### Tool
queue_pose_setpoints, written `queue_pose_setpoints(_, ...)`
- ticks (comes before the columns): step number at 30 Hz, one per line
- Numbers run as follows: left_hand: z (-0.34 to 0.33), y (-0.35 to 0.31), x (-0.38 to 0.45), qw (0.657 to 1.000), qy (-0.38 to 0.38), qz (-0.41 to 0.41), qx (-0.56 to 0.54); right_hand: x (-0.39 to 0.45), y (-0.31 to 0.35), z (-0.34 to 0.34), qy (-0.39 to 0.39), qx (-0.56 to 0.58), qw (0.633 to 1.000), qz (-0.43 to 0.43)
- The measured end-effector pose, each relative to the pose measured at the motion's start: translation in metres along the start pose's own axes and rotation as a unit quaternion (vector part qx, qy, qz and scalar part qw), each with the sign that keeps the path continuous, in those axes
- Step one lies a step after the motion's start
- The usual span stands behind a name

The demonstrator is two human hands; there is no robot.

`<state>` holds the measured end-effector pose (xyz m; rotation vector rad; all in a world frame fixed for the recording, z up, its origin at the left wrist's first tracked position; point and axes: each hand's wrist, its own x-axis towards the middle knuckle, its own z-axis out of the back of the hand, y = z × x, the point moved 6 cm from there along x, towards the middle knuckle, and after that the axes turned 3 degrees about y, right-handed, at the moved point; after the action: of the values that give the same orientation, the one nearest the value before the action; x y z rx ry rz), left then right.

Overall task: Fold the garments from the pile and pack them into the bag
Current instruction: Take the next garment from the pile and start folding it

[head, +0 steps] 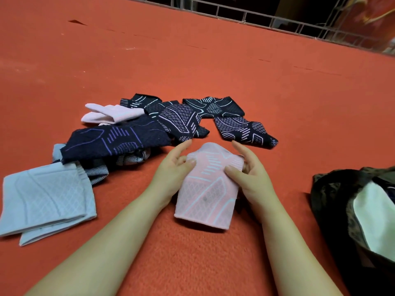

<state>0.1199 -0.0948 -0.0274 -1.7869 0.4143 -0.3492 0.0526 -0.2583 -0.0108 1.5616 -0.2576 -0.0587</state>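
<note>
I'm holding a pink sock [206, 189] with both hands, flat on the orange carpeted surface [213, 67] right in front of me. My left hand [171, 167] is pinching the sock's left edge near the far end, thumb on top and the other fingers partly tucked under, with the index finger sticking out toward the pile. My right hand [250, 167] is doing the same on the right edge — thumb pressing the top, fingers curled round the side, index pointing out. The sock looks doubled over already, so I'm judging this as mid-fold or just finishing the fold.

Progress — early to middle, I'd say. The bag [342, 210] is sitting open at my right, dark camouflage-looking fabric, with something white [372, 218] already inside it, so at least one item seems packed; how many, I cannot tell. Plenty is waiting: a pile of dark navy patterned socks [119, 142] to the left of the pink one, more dark patterned socks [213, 106] spread just beyond my hands, a pale pink sock [111, 115] at the far left of the pile, striped fabric [128, 159] peeking out under the navy one, and light blue socks [47, 197] lying flat at my near left. The pink sock is not yet in the bag.
</note>
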Motion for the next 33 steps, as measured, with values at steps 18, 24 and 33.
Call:
queue_pose_setpoints(18,-0.007,-0.065,-0.019,0.91,0.042,-0.102,0.399,-0.021,0.042,0.009,-0.03,-0.218,0.974,0.055)
queue_pose_setpoints(24,0.01,-0.012,-0.076,0.87,0.081,-0.057,0.483,-0.084,-0.006,-0.003,0.013,-0.3,0.954,-0.027)
queue_pose_setpoints(33,0.012,-0.009,-0.083,0.846,0.095,-0.138,0.506,-0.095,0.0,-0.008,0.006,-0.373,0.928,0.004)
